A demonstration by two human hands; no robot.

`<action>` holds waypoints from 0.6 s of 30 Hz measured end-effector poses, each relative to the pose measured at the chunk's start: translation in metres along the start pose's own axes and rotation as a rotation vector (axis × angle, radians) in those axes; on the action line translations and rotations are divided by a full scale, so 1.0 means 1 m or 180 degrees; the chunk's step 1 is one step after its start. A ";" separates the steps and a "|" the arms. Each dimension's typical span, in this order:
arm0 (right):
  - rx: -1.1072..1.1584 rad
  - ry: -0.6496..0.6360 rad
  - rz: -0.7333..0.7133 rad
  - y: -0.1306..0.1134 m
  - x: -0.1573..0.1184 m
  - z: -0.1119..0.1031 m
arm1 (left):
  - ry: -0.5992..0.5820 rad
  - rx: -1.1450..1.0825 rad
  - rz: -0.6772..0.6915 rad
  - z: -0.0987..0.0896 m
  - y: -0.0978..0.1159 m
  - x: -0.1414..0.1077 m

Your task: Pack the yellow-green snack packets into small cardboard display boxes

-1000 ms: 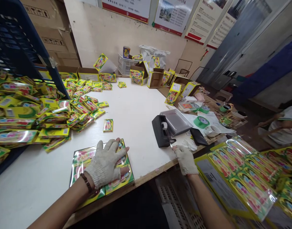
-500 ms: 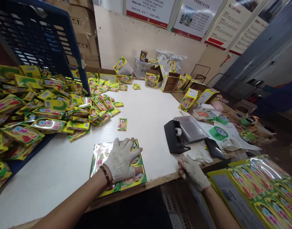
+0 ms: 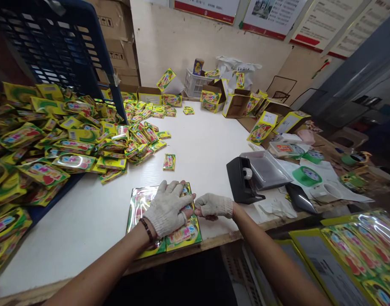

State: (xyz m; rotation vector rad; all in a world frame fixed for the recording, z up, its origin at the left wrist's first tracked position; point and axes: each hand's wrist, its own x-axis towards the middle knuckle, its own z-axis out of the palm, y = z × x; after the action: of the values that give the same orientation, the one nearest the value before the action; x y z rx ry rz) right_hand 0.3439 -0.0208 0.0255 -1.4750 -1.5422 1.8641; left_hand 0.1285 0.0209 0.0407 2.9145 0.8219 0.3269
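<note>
My left hand [image 3: 169,208], in a white glove with bare fingertips, lies spread on a flat yellow-green package [image 3: 183,233] at the table's front edge. My right hand [image 3: 215,206], gloved the same way, is at the package's right edge beside my left fingertips. Its fingers are curled in a pinch; whatever they hold is too small to make out. One small yellow-green box [image 3: 169,162] lies on the table behind the package. A black tape dispenser [image 3: 241,180] stands to the right, next to a clear plastic tray [image 3: 266,170].
Many small boxes [image 3: 75,146] are heaped at the left by a blue crate [image 3: 54,46]. Open display cartons [image 3: 236,104] line the back. Green tape [image 3: 307,175] and a dark phone-like object [image 3: 300,198] lie right. Packed cartons [image 3: 357,246] stand at the lower right.
My right hand has moved left from the table edge near the dispenser to the package's right side. My left hand stays on the package. The view has shifted slightly.
</note>
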 end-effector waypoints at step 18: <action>-0.1098 0.4910 0.0089 0.051 -0.110 -0.027 | 0.0529 0.0291 0.1620 0.003 -0.041 -0.116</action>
State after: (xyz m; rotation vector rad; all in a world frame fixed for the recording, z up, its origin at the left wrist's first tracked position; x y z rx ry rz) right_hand 0.4309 -0.1076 0.0401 -2.1403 -0.9296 0.0487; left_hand 0.0117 -0.0052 0.0105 3.1785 0.0915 0.5879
